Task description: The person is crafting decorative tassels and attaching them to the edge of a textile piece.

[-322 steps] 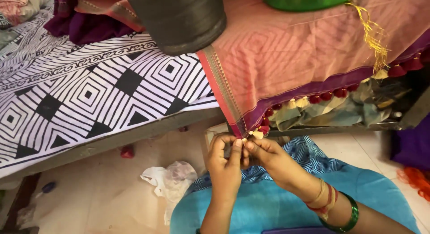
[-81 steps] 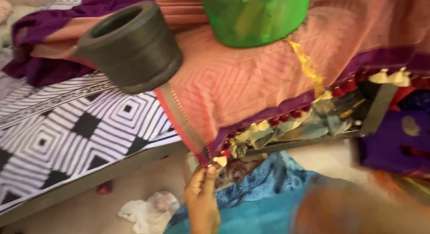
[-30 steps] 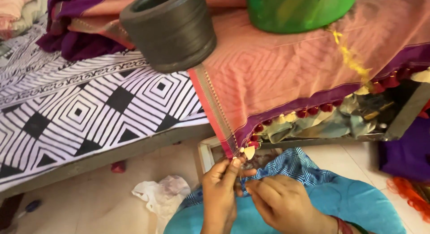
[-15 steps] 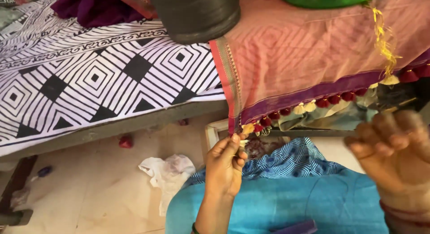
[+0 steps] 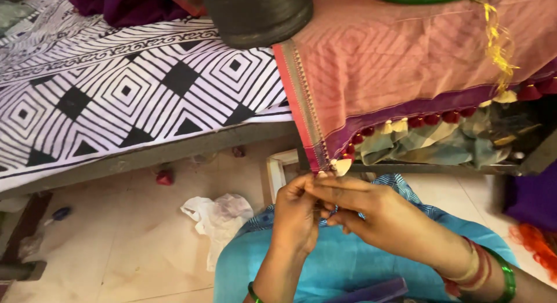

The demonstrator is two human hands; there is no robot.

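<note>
Brought back down from the right, the right hand [image 5: 377,213] is now met with the left hand [image 5: 296,213], fingertips pinched together just under the pink cloth [image 5: 400,53] corner, where a cream tassel [image 5: 342,165] hangs, touching them. Above, a dark grey pot [image 5: 255,13] is seen, contents hidden.

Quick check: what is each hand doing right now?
Left hand: pinched on the pink cloth's corner.
Right hand: fingers closed beside it; what it holds cannot be told.

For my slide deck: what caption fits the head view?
Both hands meet at the tasselled corner of a pink cloth draped over a bed edge.
</note>
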